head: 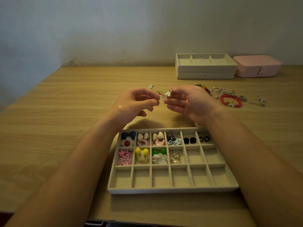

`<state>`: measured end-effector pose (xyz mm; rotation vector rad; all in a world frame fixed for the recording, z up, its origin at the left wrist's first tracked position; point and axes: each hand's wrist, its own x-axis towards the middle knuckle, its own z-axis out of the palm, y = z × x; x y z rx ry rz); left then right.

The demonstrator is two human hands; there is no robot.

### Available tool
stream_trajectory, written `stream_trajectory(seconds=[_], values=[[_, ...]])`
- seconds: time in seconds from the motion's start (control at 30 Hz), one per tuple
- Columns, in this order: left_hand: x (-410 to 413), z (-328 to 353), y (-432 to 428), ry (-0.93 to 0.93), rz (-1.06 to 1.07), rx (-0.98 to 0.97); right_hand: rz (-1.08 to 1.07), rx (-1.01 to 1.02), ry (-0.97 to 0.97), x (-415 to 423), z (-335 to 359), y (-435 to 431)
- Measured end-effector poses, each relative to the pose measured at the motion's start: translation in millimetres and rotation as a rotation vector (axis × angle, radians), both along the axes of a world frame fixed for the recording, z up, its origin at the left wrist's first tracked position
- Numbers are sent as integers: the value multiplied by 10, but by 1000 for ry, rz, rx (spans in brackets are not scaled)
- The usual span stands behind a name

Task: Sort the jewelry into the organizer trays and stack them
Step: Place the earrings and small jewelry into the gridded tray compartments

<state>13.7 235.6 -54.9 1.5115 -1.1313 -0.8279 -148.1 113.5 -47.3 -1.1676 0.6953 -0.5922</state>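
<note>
Wooden desk (65,128) before a pale wall, dimly lit. Both hands are raised over the desk, just beyond the tray (173,190). A pale drop earring (162,95), possibly a tangled pair, is held between them: its hook end is pinched by thumb and forefinger of the left hand (136,104), its shimmering end by the fingertips of the right hand (185,102). The step in hand is judged to be freeing or readying this piece for a cell. Next it would need to be drawn back toward the wrists and lowered into a vacant cell, the closest lying beside the right wrist.

Tray, between the forearms:
- far row: six cells filled with earrings
- middle row: four cells toward the left hand filled, two vacant
- near row: all six vacant

Beyond the right hand, two further trays (205,69) are stacked, the upper showing three vacant sections, and a closed pink box (257,66) lies beside them. Bracelets (229,99) lie unsorted just right of the right hand.
</note>
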Motion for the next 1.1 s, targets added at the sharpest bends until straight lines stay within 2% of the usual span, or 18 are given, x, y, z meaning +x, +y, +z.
stream_trajectory(seconds=[0.2,0.33,0.43,0.53,0.7,0.87,0.93,1.1], values=[[-5,1,-5,-8,69,-14,47,-3,-59,-13,33,14],[4,-26,-21,-110,94,4,110,-19,-107,-22,43,17],[1,-30,-26,-139,71,36,86,-88,-99,-19,27,-20],[-16,-4,-13,-147,55,32,72,-59,-56,-1,-11,-39],[-17,11,-16,41,43,3,66,-64,57,17,-36,-45],[-24,9,-12,174,25,-40,276,-284,188,6,-31,-1],[-32,9,-11,206,23,-53,329,-308,192,0,-43,29],[-46,15,-14,297,3,-85,274,-400,223,3,-78,4]])
